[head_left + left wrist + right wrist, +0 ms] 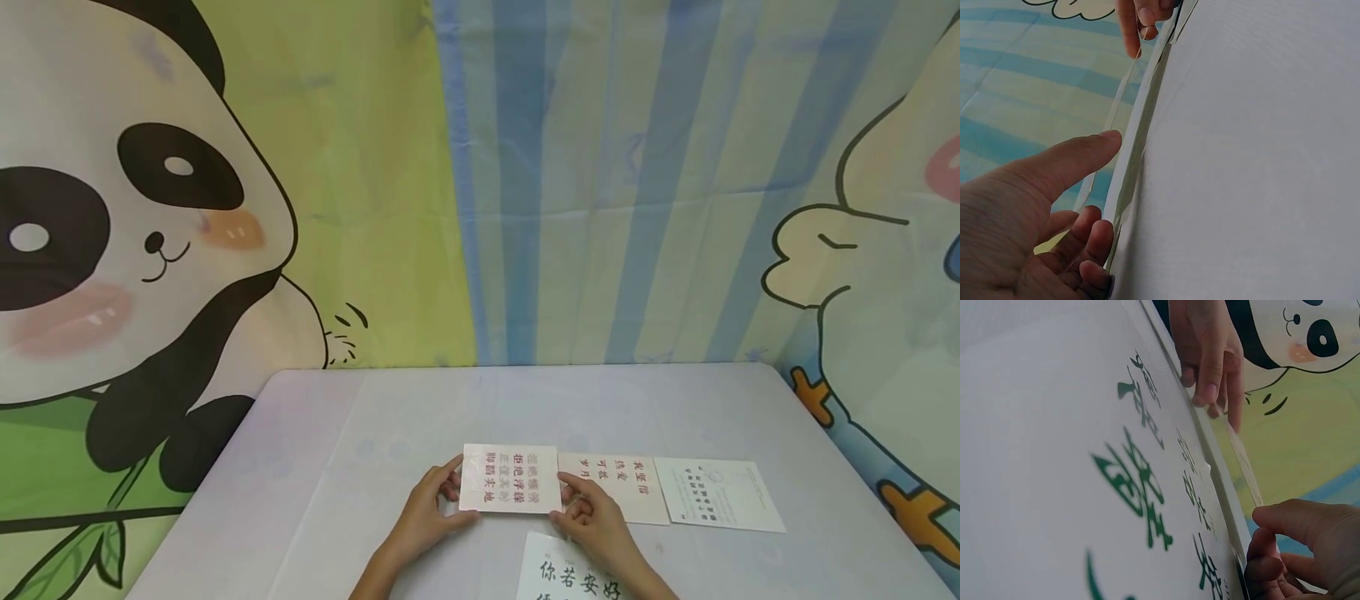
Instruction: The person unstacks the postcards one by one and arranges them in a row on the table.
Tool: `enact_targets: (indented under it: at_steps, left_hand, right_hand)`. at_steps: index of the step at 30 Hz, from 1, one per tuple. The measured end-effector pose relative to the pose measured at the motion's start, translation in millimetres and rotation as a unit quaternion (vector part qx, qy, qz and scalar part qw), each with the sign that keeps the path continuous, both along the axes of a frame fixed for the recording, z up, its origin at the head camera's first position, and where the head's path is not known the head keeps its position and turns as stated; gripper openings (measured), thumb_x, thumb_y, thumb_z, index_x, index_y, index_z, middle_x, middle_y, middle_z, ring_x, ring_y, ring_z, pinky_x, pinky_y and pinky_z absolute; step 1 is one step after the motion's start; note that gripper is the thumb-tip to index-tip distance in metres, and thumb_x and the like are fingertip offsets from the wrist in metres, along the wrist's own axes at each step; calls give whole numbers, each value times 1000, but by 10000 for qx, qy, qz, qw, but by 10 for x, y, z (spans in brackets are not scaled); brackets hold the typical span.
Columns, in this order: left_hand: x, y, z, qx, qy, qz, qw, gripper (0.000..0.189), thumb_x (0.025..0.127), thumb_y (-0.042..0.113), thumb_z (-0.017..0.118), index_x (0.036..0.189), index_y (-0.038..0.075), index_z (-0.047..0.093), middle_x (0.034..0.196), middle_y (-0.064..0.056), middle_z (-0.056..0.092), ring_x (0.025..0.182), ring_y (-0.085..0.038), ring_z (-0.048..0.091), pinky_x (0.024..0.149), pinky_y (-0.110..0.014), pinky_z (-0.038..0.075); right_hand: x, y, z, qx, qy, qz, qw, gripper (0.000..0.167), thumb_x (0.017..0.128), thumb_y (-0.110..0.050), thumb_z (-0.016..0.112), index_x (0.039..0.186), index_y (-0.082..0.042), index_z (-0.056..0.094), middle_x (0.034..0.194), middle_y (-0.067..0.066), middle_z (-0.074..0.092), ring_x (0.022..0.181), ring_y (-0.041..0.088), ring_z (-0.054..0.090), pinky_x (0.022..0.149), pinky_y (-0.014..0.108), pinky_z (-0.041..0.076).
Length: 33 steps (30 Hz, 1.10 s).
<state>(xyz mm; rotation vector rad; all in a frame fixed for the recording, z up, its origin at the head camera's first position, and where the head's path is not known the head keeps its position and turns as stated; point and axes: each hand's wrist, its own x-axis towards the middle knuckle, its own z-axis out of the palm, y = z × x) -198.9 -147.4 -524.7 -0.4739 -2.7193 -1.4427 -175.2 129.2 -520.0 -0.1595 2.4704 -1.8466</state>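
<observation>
A white card point(510, 478) with columns of red and grey Chinese characters is held between both hands, close over the table. My left hand point(431, 510) holds its left side, thumb at the lower left corner and index finger at the upper left edge. At the right side, my right hand point(596, 521) pinches the card near its lower right corner. In the left wrist view the same card point(1119, 100) shows nearly edge-on, stretching between the left hand point(1054, 219) and the right one. It also appears as a thin strip in the right wrist view, its end at the right thumb point(1291, 520).
A pinkish card with red characters point(637, 504) lies just right of the held one, touching a white card with small dark writing point(731, 496). Nearer me lies a larger card with dark green characters point(555, 550), partly under my right forearm. The white table point(375, 425) meets printed curtains behind.
</observation>
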Motion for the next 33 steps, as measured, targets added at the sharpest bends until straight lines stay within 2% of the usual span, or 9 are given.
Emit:
enact_targets:
  at_steps: [5,12,18,26,33]
  left_hand:
    - [-2,1,-46,6,26,50,10000,79,72,22,87,138,-1,51,100,4,53,84,-7,49,78,-22,41]
    - [-26,8,-94,-47,1,99,9999,78,73,24,87,137,-1,51,100,5,52,84,-6,48,78,-22,41]
    - [-20,19,-106,-106,13,177,9998,75,74,23,86,136,-2,52,100,4,51,84,-6,48,77,-22,41]
    - [-11,32,-92,-241,-48,221,9995,73,75,21,85,135,-4,52,98,5,49,85,-6,45,76,-22,40]
    - [2,42,-82,-347,-68,244,9991,71,76,20,85,134,-5,52,95,3,47,83,-6,42,73,-21,38]
  right_hand:
    - [11,-10,-1,22,-20,-72,10000,60,77,0,78,131,7,54,98,9,54,58,4,48,51,15,40]
    - [-6,-13,-8,-74,-120,-101,9998,60,77,0,78,132,7,53,96,8,53,55,4,47,49,14,39]
    - [-13,-8,-14,-54,-115,-45,9999,61,78,-2,78,132,8,52,92,8,54,50,2,42,47,14,36]
    - [-20,0,-44,-111,-158,100,9998,60,80,-1,76,133,11,50,91,7,54,48,4,46,46,16,39]
    - [-15,-8,-36,-41,-202,57,9998,56,80,1,74,130,11,52,90,7,55,49,5,48,46,16,40]
